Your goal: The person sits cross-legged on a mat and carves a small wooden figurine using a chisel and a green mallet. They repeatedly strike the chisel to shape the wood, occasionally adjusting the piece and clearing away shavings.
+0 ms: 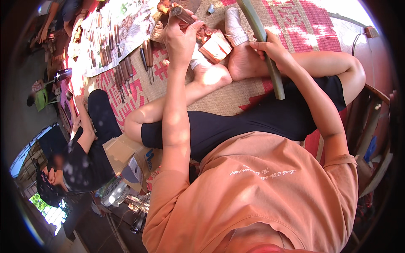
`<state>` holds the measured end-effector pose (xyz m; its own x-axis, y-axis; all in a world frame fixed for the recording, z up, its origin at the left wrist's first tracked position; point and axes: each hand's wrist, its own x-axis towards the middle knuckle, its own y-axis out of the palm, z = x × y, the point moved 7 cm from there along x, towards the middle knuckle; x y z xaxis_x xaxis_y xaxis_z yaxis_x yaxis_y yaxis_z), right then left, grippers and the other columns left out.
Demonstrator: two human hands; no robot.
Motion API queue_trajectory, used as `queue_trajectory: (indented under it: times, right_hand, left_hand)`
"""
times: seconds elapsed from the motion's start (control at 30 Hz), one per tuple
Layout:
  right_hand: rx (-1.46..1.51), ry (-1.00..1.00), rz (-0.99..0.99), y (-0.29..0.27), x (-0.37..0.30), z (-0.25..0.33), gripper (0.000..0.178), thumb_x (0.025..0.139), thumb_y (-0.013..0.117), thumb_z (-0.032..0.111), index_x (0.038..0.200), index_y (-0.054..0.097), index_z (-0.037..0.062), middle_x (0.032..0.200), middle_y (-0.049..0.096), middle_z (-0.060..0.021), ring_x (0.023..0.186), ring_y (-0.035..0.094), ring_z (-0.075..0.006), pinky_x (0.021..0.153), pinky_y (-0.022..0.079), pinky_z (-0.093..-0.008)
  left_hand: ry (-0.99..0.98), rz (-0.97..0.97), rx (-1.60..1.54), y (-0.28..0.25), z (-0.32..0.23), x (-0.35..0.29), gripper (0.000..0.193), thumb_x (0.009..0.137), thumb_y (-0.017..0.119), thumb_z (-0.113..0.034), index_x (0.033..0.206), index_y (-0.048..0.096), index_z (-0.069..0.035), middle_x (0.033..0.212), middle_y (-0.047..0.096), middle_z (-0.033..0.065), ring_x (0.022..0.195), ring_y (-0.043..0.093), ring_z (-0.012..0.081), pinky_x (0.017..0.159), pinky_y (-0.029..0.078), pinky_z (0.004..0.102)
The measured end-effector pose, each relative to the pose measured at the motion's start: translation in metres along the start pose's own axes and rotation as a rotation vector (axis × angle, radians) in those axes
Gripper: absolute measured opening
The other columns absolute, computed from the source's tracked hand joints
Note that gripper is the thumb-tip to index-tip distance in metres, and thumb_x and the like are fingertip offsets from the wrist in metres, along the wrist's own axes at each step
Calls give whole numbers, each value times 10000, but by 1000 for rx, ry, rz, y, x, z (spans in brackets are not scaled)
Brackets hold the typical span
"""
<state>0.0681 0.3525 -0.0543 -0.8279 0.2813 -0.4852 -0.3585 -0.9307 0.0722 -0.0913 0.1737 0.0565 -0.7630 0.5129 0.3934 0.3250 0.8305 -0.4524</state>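
Head view, looking down over orange shirt (261, 189) and crossed bare legs, seated on woven mat (219, 95) patterned red and tan.

Left hand (180, 36) reaching forward, fingers clenching a wooden-handled carving tool (182, 13), handle end poking out above the knuckles. Tool tip hidden behind the fingers; cannot tell exactly where it is meeting the wood.

Small reddish wood block (216, 46) sitting between the two feet, just beside the left hand, propped against a white-socked foot (233, 26). Bare heel (244, 63) pressing close on its right side.

Right hand (270, 48) gripping a long green bamboo stalk (265, 50), fingers wrapping around it. Stalk running from the top edge of frame down across the right shin, lower end resting on the mat near the thigh.

Lying to the left on a printed cloth (126, 29): row of wood-handled chisels (122, 69), laid side by side, well apart from both hands.

Another person in dark clothing (84, 164) sitting at lower left, beside a cardboard box (120, 152) and a small white fan (114, 193). More people blurring at the far upper left corner; too small to tell what is being handled there.
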Motion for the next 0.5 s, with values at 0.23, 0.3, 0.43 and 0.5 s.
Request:
queue_trajectory:
  times: [0.23, 0.3, 0.43, 0.5]
  right_hand:
    - [-12, 16, 7, 0, -3, 4, 223, 843, 660, 96, 907, 458, 26, 657, 498, -26, 541, 474, -98, 490, 393, -252]
    - [-9, 21, 4, 0, -4, 4, 222, 843, 660, 97, 905, 460, 26, 656, 499, -26, 540, 475, -97, 492, 393, -251]
    - [8, 24, 4, 1, -3, 4, 223, 841, 663, 101, 902, 462, 25, 651, 499, -26, 537, 475, -96, 496, 390, -249]
    - [-3, 15, 6, 0, -2, 3, 226, 842, 663, 104, 906, 462, 24, 652, 498, -26, 536, 474, -97, 497, 390, -250]
  left_hand:
    - [64, 182, 150, 20, -29, 14, 267, 746, 740, 15, 957, 587, -41, 820, 682, 41, 719, 667, 113, 662, 534, 255]
    - [35, 227, 183, 22, -28, 16, 261, 752, 739, 10, 960, 590, -38, 824, 682, 44, 720, 666, 112, 660, 531, 250]
    - [38, 150, 113, 14, -14, 14, 257, 744, 746, -4, 945, 589, -32, 789, 677, 59, 691, 670, 147, 646, 529, 267]
    - [40, 106, 90, 13, -13, 13, 256, 715, 764, -21, 890, 576, -27, 721, 665, 86, 626, 682, 218, 616, 528, 306]
